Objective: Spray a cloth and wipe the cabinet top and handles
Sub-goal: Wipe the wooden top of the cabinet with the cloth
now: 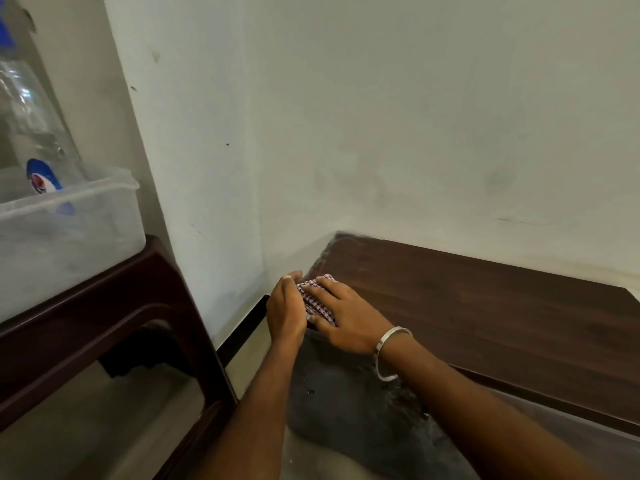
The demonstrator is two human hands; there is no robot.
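Checked in red and white, a small folded cloth (317, 301) lies at the near left corner of the dark brown wooden cabinet top (485, 306), close to the pale wall corner. Seen from the head camera, both hands meet on it. The right hand (346, 315) lies flat over the cloth with straight fingers spread, pressing it down onto the wood; a silver metal bangle (389, 348) hangs loosely round that wrist. The left hand (285, 308) stands on edge against the cloth's left side at the cabinet's corner, its fingers extended along the fabric and touching it rather than curled round it. Below the forearms the cabinet's left side panel (346, 403) appears grey and dusty, with dark specks. To the left, well apart from the cabinet, a dark brown plastic stool (114, 317) carries a translucent white plastic tub (69, 233), and inside the tub stands a clear plastic bottle with a blue label (38, 140), leaning slightly. The pale floor (86, 427) shows under the stool.
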